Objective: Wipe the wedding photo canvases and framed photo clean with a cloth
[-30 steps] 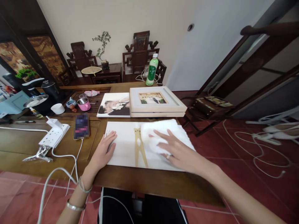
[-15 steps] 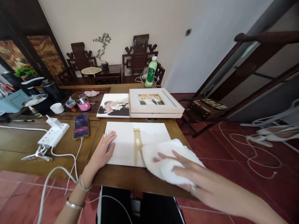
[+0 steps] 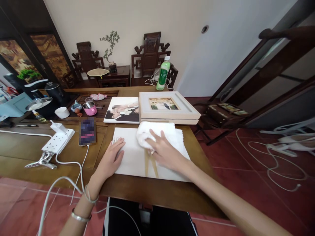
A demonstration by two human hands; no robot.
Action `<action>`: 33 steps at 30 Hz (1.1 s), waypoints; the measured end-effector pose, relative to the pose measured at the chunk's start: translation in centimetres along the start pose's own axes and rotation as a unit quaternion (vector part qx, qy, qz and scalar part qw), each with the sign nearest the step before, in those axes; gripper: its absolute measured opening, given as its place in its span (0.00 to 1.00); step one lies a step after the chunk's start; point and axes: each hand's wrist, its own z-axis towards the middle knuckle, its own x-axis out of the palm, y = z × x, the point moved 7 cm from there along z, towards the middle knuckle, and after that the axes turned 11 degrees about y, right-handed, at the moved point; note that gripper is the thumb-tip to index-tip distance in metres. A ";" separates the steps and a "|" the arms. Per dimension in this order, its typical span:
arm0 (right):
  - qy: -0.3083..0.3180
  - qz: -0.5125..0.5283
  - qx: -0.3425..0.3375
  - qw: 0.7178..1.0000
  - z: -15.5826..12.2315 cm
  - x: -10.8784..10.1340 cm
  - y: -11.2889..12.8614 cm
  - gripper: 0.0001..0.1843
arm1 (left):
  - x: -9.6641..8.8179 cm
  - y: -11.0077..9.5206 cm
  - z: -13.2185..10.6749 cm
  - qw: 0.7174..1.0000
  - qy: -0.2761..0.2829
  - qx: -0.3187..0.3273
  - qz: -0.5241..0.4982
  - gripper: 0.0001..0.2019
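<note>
A white album (image 3: 133,160) with a tan clothespin-shaped picture lies flat near the front edge of the wooden table (image 3: 29,150). My left hand (image 3: 110,160) rests flat on the album's left edge, fingers stretched out. My right hand (image 3: 163,151) presses a white cloth (image 3: 154,131) onto the album's far middle, fingers spread over it. The cloth covers the top of the tan picture.
A framed photo box (image 3: 167,108) and a photo print (image 3: 123,109) lie behind the album. A phone (image 3: 87,131) on a cable, a white power strip (image 3: 57,141), a pink pot (image 3: 90,108), a white bowl (image 3: 61,112) and a green bottle (image 3: 162,73) stand around.
My right hand swept the cloth from the album's far right down to its near right corner, then back up to the far middle. My left hand stayed put.
</note>
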 end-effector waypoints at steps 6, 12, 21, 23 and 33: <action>0.072 -0.048 -0.065 0.994 -4.7 2.3 4.7 0.26 | 0.0 -0.1 0.0 1.000 -0.003 0.002 0.000 0.19; 0.161 0.020 -0.114 0.980 -9.1 1.6 8.1 0.30 | 0.0 -0.2 0.0 1.000 -0.006 0.003 -0.006 0.19; 0.052 0.112 0.075 0.989 -6.4 -0.9 2.2 0.23 | 0.1 0.0 -0.1 1.000 0.002 0.001 0.006 0.19; 0.008 0.060 0.049 0.997 -3.9 -0.7 1.3 0.22 | 0.1 0.0 -0.1 1.000 0.004 0.000 0.005 0.19; 0.039 -0.124 -0.021 0.991 1.7 1.1 2.5 0.26 | 0.2 -0.1 0.1 1.000 0.025 -0.011 0.009 0.22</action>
